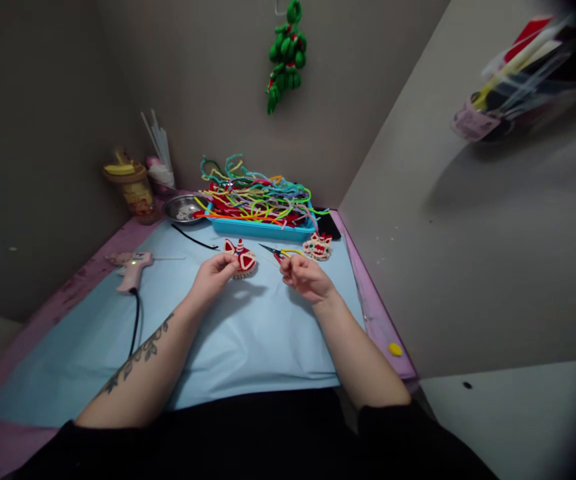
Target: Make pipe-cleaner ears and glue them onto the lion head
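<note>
My left hand [217, 271] pinches the edge of a small red and white fuzzy ornament [247, 261], shaped like an animal head with pointed ears, a little above the light blue cloth. My right hand [308, 275] is to the right of it, fingers curled in and thumb pressed against them. A faint thin line runs by its fingertips; whether they hold it is unclear. Just behind that hand lie pliers [277, 252] with red and yellow handles, partly hidden. A second red and white ornament [318, 247] with a face rests behind my right hand.
At the back, a blue tray [268, 231] overflows with colourful pipe cleaners [263, 193]. Beside it sits a metal bowl [187, 209] with small white bits. A pink glue gun [134, 267], its light green, lies left. Grey walls enclose the table; a pen holder [475, 121] hangs right.
</note>
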The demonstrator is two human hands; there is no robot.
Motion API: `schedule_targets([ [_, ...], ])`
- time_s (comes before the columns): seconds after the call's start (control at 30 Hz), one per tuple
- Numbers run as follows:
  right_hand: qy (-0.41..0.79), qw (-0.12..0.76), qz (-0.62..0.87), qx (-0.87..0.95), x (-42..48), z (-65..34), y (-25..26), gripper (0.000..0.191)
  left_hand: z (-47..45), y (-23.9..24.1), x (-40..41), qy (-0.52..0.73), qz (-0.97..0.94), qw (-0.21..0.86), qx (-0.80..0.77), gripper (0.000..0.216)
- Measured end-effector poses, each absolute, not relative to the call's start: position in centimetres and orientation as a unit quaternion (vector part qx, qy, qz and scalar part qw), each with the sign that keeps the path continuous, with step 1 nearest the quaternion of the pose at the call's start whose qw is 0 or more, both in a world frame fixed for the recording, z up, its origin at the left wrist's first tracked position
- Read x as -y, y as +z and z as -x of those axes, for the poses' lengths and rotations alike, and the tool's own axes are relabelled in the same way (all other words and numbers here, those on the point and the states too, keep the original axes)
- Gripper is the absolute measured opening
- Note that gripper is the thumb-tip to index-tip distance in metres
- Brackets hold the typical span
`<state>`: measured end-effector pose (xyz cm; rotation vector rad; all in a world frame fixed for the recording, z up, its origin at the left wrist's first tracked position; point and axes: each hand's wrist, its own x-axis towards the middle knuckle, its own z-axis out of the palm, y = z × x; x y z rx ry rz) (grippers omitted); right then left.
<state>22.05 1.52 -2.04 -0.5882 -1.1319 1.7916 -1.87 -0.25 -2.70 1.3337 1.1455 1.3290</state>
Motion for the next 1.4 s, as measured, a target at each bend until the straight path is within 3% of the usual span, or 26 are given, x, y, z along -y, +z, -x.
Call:
schedule_targets([
  [0.1,0.651,0.463,0.285,0.53,-1.6,-22.4,-2.1,0.036,1.9,-2.7,0.2,0.536,-0.533,0.451,-0.474,0.028],
  [0.27,0.592,0.393,0.365,0.601,-1.2,-22.2,-1.8,0.029,1.9,-2.9,0.2,0.535,-0.538,0.462,-0.459,0.026],
  [0.37,0.535,0.291,0.444,0.657,-1.1,-21.7,-2.1,0.024,2.0,-3.2,0.1,0.54,-0.533,0.461,-0.461,0.025],
  [0.53,0.244,0.079,0.575,0.777,-1.2,-20.9,-2.9,0.033,2.2,-3.3,0.1,0.54,-0.54,0.455,-0.458,0.024],
  [0.7,0.153,0.007,0.63,0.761,-1.9,-19.3,-3.3,0.041,2.0,-3.3,0.2,0.538,-0.542,0.456,-0.457,0.023],
  [0.9,0.097,0.082,0.683,0.719,-3.1,-18.1,-3.8,0.03,1.8,-2.7,0.3,0.542,-0.544,0.451,-0.455,0.024],
  [1.03,0.119,0.266,0.622,0.727,-2.9,-19.2,-4.3,0.026,1.8,-2.5,0.4,0.534,-0.557,0.448,-0.452,0.026],
  [1.17,0.186,0.455,0.502,0.712,-2.1,-20.0,-4.0,0.01,1.7,-2.5,0.8,0.516,-0.592,0.447,-0.429,0.027],
  [1.3,0.251,0.499,0.442,0.702,-0.8,-19.9,-2.9,0.015,1.4,-2.4,1.2,0.491,-0.617,0.451,-0.417,0.029],
  [1.4,0.217,0.537,0.401,0.71,0.2,-19.7,-2.2,0.014,1.3,-2.5,1.4,0.482,-0.631,0.456,-0.402,0.028],
])
